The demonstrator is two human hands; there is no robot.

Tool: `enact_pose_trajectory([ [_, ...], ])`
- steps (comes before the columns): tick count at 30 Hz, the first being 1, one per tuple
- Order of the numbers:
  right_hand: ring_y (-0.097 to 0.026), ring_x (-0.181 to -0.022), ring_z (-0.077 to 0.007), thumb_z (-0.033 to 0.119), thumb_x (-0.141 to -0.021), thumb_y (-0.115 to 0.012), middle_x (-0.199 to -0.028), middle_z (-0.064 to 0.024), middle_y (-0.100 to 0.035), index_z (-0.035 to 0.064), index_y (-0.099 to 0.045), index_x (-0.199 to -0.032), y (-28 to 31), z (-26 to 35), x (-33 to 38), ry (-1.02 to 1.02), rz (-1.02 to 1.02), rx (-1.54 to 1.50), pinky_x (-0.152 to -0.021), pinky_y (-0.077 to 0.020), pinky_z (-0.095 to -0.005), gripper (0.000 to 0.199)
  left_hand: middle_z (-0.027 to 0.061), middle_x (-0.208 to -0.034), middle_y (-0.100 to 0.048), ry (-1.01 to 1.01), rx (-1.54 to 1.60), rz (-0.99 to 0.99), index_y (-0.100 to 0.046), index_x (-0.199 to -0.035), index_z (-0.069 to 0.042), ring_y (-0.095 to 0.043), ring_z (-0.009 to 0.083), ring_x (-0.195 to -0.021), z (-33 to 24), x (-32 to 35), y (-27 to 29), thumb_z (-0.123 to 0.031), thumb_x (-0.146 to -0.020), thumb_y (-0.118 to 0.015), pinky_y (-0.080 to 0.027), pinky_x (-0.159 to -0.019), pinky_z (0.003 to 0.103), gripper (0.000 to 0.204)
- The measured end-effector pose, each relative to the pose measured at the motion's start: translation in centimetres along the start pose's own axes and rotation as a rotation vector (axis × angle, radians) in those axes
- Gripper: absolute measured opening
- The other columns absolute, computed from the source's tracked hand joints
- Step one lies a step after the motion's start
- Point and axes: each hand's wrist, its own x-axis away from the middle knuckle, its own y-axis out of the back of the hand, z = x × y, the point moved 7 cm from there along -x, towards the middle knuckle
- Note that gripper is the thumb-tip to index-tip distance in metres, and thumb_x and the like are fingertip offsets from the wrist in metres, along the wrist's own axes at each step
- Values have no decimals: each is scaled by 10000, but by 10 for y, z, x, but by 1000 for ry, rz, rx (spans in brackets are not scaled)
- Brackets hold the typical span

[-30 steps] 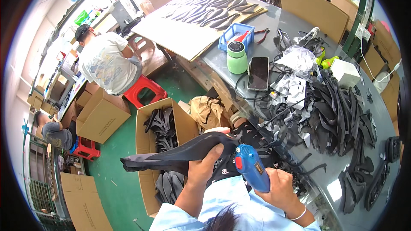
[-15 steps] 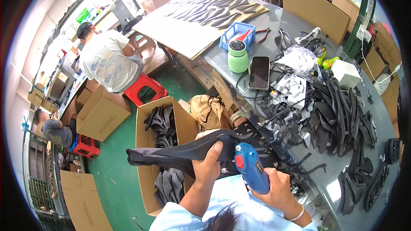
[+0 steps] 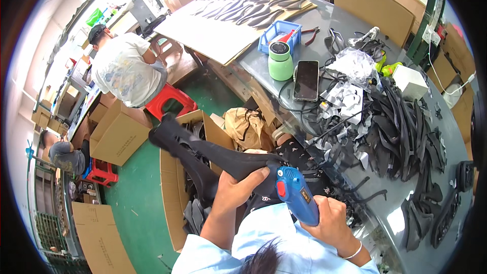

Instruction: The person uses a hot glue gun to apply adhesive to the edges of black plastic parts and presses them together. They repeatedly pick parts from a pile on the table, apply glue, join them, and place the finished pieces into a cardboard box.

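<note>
Pinching a long, curved black piece [image 3: 228,159], left hand [image 3: 236,189], clasping a red-buttoned blue tool [image 3: 299,198], right hand [image 3: 329,224]

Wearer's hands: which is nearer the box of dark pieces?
Left. The left hand, gripping a dark piece, is by the right edge of the box; the right hand, holding a blue tool, is farther right.
</note>
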Motion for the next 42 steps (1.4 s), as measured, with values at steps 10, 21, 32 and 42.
enact_pose_trajectory([
  [10,-581,-534,-283,156,-568,-785,-658,-123,-577,-15,-491,-948,-5,1,1,29,22,-32,-520,-463,-364,510,68,-905,-654,-66,-541,347,-615,-1037,27,-595,115,-786,-8,-14,-7,31,-768,-576,-470,-690,264,272],
  [21,-610,-519,-212,185,-628,-808,-667,-100,-588,-16,-493,-933,-6,11,-9,23,35,-263,-510,-493,-293,483,125,-990,-657,-277,-360,225,-607,-942,19,-626,271,-933,16,-5,-21,-47,-716,-690,-486,-805,346,250],
  [32,-628,-560,-156,152,-627,-815,-689,-72,-605,-17,-496,-948,1,19,-15,11,40,-406,-539,-496,-246,483,78,-973,-640,-259,-553,307,-634,-1051,-22,-606,184,-909,52,4,-38,-91,-807,-659,-481,-786,302,255],
  [42,-604,-625,-316,161,-560,-801,-775,-135,-601,5,-497,-1013,11,-3,-20,-43,-148,-206,-570,-485,-393,568,-2,-1012,-538,360,155,489,-456,-1159,-31,-514,119,-951,78,38,-49,-51,-707,-668,-417,-809,252,500],
])
